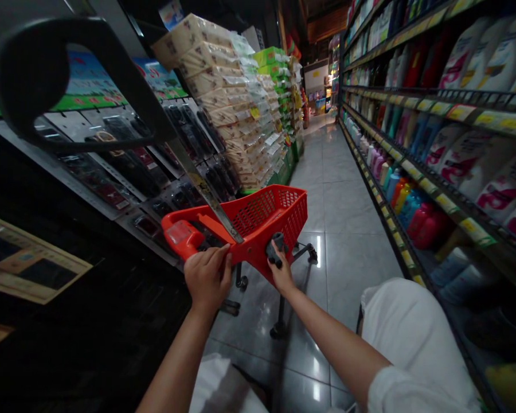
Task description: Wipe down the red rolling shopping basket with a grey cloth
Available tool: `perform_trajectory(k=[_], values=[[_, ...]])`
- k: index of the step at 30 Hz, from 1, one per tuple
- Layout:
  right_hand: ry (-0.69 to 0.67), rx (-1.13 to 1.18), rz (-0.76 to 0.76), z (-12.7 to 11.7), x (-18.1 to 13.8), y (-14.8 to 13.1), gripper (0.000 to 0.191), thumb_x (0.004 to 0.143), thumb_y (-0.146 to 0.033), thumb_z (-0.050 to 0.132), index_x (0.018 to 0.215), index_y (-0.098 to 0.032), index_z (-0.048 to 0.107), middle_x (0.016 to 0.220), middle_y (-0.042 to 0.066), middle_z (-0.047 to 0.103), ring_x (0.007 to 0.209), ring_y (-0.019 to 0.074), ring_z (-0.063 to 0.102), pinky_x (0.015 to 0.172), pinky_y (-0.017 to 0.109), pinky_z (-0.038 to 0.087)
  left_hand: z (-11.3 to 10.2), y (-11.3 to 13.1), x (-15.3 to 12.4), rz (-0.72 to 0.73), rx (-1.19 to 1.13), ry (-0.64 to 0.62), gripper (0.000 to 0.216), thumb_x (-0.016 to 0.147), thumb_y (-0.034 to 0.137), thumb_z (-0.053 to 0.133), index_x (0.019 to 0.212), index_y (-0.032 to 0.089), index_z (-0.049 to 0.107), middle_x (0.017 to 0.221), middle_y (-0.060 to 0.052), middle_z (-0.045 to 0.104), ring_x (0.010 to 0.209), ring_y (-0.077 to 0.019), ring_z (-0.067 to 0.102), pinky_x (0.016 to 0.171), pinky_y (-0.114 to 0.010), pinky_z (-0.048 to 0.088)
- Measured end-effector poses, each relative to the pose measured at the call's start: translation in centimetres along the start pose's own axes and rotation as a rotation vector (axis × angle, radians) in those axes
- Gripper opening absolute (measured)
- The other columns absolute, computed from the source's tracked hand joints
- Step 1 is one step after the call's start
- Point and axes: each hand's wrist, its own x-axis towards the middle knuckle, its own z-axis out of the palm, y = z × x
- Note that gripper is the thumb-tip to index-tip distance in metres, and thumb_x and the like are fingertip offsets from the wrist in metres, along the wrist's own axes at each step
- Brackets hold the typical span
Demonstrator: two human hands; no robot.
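Note:
In front of me stands a red shopping trolley basket with holed sides, raised on dark legs with casters. A metal arm slants up from it to a large dark grey loop handle at upper left. My left hand is closed on the basket's near left edge, fingers over the red plastic. My right hand grips a dark grey knob-like part on the basket's near side, its thumb lying across it. Only a small part of the basket's inside shows, and nothing is visible in it.
Shelves of bottles line the right side. On the left are hanging carded packs and a tall stack of wrapped tissue packs. Grey floor tiles run down the aisle. White-clothed knees are close below.

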Motion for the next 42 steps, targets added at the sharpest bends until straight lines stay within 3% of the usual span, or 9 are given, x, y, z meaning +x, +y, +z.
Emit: perform_trajectory(k=[4,9,15,22,25,30,34,37,42], values=[[0.083,0.076,0.081,1.4,-1.4,-1.6,0.048,0.086,-0.026,0.054,0.134,-0.023,0.057,0.142,0.006,0.056,0.137,0.0208,0.046,0.117,0.047,0.031,0.5,0.5,0.1,-0.038,0.005,0.059,0.016,0.088,0.024,0.057,0.094,0.018,0.071,0.078,-0.003,0.072,0.068,-0.0177,0.062,0.066,-0.032,0.039],[0.027,0.184,-0.024,1.3,0.5,-4.4,0.041,0.088,-0.026,0.053,0.127,-0.024,0.063,0.132,0.004,0.064,0.129,0.0205,0.055,0.115,0.043,0.037,0.9,0.7,0.1,-0.069,0.019,0.066,0.016,0.087,0.026,0.058,0.093,0.019,0.071,0.077,-0.003,0.072,0.066,-0.0175,0.060,0.065,-0.032,0.037],[0.011,-0.012,0.050,-0.6,-1.4,-2.4,0.053,0.083,-0.017,0.051,0.136,-0.025,0.056,0.141,0.005,0.056,0.138,0.0230,0.045,0.119,0.049,0.030,1.4,1.1,0.4,-0.067,0.063,0.054,0.020,0.090,0.025,0.053,0.093,0.018,0.071,0.075,-0.005,0.070,0.066,-0.0185,0.059,0.066,-0.034,0.036],[-0.118,-0.110,-0.244,1.6,-1.2,-8.2,0.071,0.083,-0.013,0.049,0.149,-0.036,0.035,0.155,-0.008,0.036,0.151,0.0214,0.014,0.124,0.048,0.016,2.2,2.4,1.0,-0.071,0.082,0.030,0.022,0.091,0.026,0.051,0.096,0.017,0.071,0.078,-0.006,0.070,0.068,-0.0194,0.058,0.066,-0.035,0.034],[-0.015,-0.101,-0.155,1.8,-1.6,-6.6,0.069,0.084,-0.011,0.046,0.148,-0.034,0.037,0.158,-0.006,0.032,0.150,0.0210,0.018,0.123,0.047,0.019,2.5,2.8,1.3,-0.081,0.077,0.007,0.023,0.091,0.026,0.050,0.098,0.017,0.070,0.082,-0.007,0.071,0.068,-0.0195,0.058,0.066,-0.036,0.034],[0.162,-0.053,0.096,1.6,-3.4,-2.8,0.068,0.085,-0.014,0.047,0.150,-0.029,0.034,0.153,0.003,0.042,0.146,0.0201,0.030,0.121,0.049,0.023,3.0,3.1,1.5,-0.084,0.083,0.020,0.023,0.090,0.025,0.050,0.097,0.016,0.070,0.081,-0.007,0.070,0.069,-0.0204,0.059,0.067,-0.037,0.035],[0.057,-0.064,-0.050,2.5,-3.0,-5.3,0.068,0.087,-0.016,0.049,0.151,-0.033,0.032,0.159,-0.002,0.031,0.151,0.0194,0.016,0.123,0.047,0.018,3.4,3.3,1.8,-0.085,0.087,0.054,0.021,0.089,0.026,0.052,0.093,0.017,0.070,0.080,-0.007,0.071,0.069,-0.0203,0.058,0.067,-0.036,0.034],[0.058,-0.066,-0.115,2.8,-2.3,-5.7,0.063,0.088,-0.020,0.050,0.148,-0.033,0.037,0.159,-0.003,0.030,0.151,0.0194,0.016,0.123,0.046,0.018,3.4,3.6,2.1,-0.081,0.092,0.066,0.019,0.089,0.026,0.053,0.092,0.017,0.069,0.079,-0.007,0.070,0.067,-0.0199,0.057,0.065,-0.035,0.033],[0.214,-0.044,0.099,1.3,-3.6,1.3,0.057,0.086,-0.019,0.047,0.143,-0.029,0.047,0.151,0.002,0.045,0.144,0.0184,0.034,0.121,0.046,0.025,3.6,4.1,2.4,-0.078,0.130,0.100,0.017,0.088,0.024,0.055,0.090,0.017,0.070,0.077,-0.006,0.070,0.064,-0.0190,0.055,0.065,-0.035,0.032]])
